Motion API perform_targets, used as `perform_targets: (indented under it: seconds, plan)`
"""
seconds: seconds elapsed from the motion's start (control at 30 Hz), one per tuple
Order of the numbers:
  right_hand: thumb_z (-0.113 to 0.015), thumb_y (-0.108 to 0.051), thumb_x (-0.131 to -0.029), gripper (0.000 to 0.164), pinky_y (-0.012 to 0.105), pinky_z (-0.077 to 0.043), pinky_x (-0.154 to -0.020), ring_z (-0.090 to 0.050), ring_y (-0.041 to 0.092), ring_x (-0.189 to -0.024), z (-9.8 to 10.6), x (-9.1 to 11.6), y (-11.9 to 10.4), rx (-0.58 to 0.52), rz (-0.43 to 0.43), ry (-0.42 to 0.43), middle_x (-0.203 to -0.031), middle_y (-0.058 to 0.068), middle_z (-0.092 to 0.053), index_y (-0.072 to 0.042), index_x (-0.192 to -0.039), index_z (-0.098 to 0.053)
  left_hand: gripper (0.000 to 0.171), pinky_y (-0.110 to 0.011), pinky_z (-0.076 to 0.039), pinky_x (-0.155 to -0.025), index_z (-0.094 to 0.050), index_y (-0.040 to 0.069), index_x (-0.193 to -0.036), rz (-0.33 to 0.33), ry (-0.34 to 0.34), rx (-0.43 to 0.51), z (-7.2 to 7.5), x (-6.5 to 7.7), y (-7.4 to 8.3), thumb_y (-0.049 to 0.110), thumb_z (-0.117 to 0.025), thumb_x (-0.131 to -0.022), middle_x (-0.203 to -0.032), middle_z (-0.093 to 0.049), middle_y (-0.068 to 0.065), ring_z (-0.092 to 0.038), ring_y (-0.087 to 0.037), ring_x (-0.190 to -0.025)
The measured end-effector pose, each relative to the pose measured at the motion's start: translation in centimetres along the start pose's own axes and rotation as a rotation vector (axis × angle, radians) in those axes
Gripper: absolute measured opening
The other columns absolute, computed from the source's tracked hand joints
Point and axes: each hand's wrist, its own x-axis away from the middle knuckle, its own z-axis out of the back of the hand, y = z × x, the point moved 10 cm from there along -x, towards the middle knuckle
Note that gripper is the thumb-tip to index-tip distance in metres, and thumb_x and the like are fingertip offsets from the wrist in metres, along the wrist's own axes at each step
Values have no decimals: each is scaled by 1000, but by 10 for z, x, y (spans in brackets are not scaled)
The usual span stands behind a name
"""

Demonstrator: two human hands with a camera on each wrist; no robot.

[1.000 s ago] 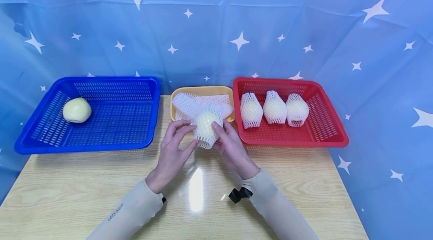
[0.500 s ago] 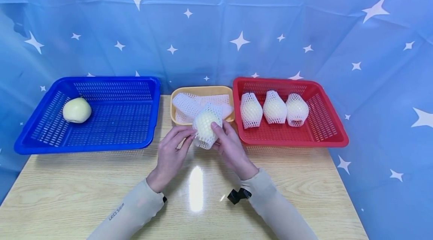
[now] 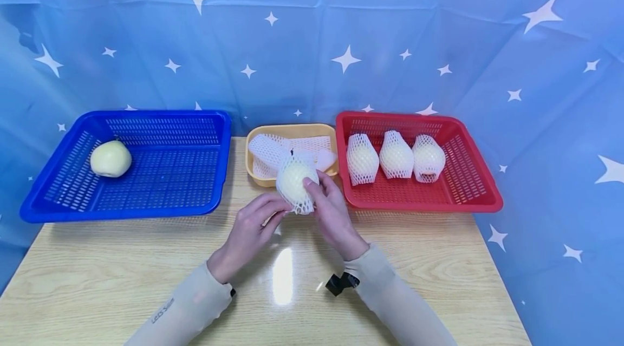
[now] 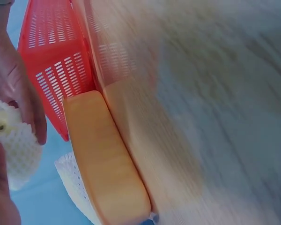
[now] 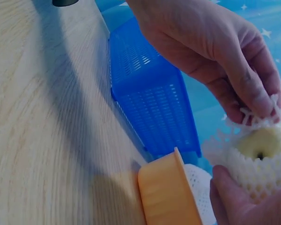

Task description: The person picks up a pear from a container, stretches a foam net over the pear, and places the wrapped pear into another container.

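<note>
A pale yellow pear [image 3: 294, 182] in a white foam net sleeve is held up above the table, its dark stem poking out at the top. My right hand [image 3: 335, 219] grips it from the right, thumb across its front. At the lower left of the pear, my left hand [image 3: 253, 229] pinches the edge of the foam net [image 5: 260, 119] between thumb and fingers. In the right wrist view the pear's dimpled end [image 5: 260, 145] shows through the net's opening.
Behind the hands, a yellow tray [image 3: 251, 173] holds more foam nets [image 3: 268, 150]. On the left, a blue basket [image 3: 166, 209] has one bare pear [image 3: 111, 159]. The red basket [image 3: 419, 205] on the right holds 3 netted pears [image 3: 396, 156]. A starry blue cloth [image 3: 292, 37] hangs behind.
My left hand has slid down and now pinches the net's lower edge. The pear has tipped slightly and its stem has come into view. The right hand keeps its hold.
</note>
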Motion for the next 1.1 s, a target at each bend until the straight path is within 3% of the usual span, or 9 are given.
perform_targets:
  seconds: [0.13,0.27,0.43,0.53,0.6,0.8,1.0,1.1]
  plan:
    - [-54,-23,-108,55,29,-57,-91,-59,22,-120,2,0,1,15,-10,1,-144,19,-49,-2,-155,-33,26,-21,-53,-95,-74,6,-109,64,-26,33,-3,3,-9,-2,-80,-86,-108,-70,-6,-69,-22,-100]
    - [-55,-23,-107,56,31,-58,-91,-59,21,-119,4,0,0,20,-15,-5,-142,17,-50,-4,-155,-34,24,-28,-54,-95,-72,4,-111,180,32,131,1,5,-21,1,-78,-88,-111,-68,-8,-66,-25,-103]
    - [-56,-20,-106,54,32,-59,-87,-59,21,-115,3,1,-1,30,-12,-14,-137,16,-50,-3,-153,-36,23,-28,-56,-93,-64,0,-121,495,138,362,4,7,-45,6,-68,-99,-122,-62,-11,-62,-25,-113]
    - [-56,-19,-106,54,32,-59,-85,-60,21,-113,2,3,-1,50,-16,-34,-139,16,-49,-3,-153,-36,33,-28,-56,-95,-55,1,-134,666,143,514,-4,9,-56,11,-64,-103,-135,-56,-12,-59,-28,-123]
    - [-57,-19,-105,55,32,-59,-85,-61,21,-113,1,4,0,70,-22,-52,-141,16,-47,-3,-153,-35,39,-28,-56,-95,-51,1,-139,730,124,580,-9,10,-58,11,-63,-104,-140,-52,-13,-59,-31,-126]
    - [-56,-24,-105,62,37,-56,-94,-57,27,-121,2,9,-5,179,-5,-101,-148,19,-45,-4,-158,-31,44,-27,-56,-93,-47,0,-143,781,104,623,-18,7,-59,10,-64,-103,-143,-48,-15,-59,-33,-124]
    - [-62,-34,-102,69,41,-49,-107,-54,29,-132,9,13,-25,448,69,-93,-149,15,-51,-6,-158,-35,43,-27,-56,-94,-49,-1,-140,773,111,637,-24,2,-55,8,-65,-102,-142,-49,-16,-57,-36,-127]
    - [-66,-34,-100,69,41,-51,-105,-56,30,-130,15,14,-32,465,59,-99,-146,15,-53,-7,-156,-38,42,-27,-55,-95,-50,0,-140,755,97,645,-30,-3,-50,8,-66,-102,-143,-49,-15,-56,-36,-130]
